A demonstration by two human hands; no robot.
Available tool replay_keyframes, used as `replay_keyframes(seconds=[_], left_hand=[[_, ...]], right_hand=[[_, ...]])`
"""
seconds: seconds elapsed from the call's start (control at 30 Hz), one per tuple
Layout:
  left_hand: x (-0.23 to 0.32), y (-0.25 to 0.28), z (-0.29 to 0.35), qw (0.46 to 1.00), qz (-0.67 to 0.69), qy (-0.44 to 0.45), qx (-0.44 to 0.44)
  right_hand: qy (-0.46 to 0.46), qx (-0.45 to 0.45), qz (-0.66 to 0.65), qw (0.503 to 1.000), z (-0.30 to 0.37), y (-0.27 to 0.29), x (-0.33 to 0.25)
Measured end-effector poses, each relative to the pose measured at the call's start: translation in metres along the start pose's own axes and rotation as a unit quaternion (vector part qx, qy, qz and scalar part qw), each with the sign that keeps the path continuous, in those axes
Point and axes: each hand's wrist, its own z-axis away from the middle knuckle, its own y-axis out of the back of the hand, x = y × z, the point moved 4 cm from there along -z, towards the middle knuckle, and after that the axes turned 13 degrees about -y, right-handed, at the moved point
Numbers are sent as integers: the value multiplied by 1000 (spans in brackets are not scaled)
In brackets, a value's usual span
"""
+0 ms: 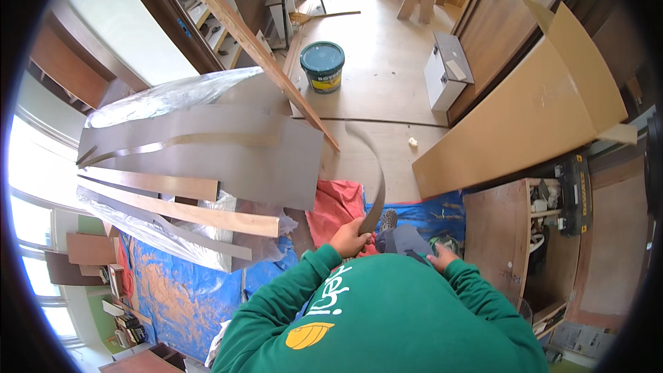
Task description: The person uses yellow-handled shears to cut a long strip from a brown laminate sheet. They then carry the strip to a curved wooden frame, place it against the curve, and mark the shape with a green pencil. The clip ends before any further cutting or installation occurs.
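Observation:
My left hand (350,238) is closed around the lower end of a thin, flexible grey-brown edge-banding strip (381,186). The strip curves upward and away from me, its far end loose above the floor. My right hand (442,257) is low in front of my body, fingers curled beside a dark grey flat shape (407,242); what it grips cannot be made out. On the left, a grey panel (290,159) lies on a plastic-wrapped stack. Another curved edge-banding strip (155,146) and several wooden strips (200,212) rest on it.
A lidded bucket (322,62) stands ahead on the floor, near a leaning wooden plank (276,72). To the right are a large cardboard box (511,114), a white-fronted box (443,72) and an open wooden cabinet (497,235). Blue tarp (173,304) and red cloth (331,214) cover floor nearby.

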Motion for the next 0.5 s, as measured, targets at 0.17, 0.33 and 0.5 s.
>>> replay_keyframes(seconds=[0.17,0.33,0.5], left_hand=[[-17,24,-49,988,-149,23,-23],[11,52,-134,957,-281,-68,-24],[77,52,-219,958,-269,23,-100]], right_hand=[[22,-157,-109,981,-60,9,13],[-29,-136,-211,968,-173,81,-46],[179,-104,-189,960,-240,180,-136]])
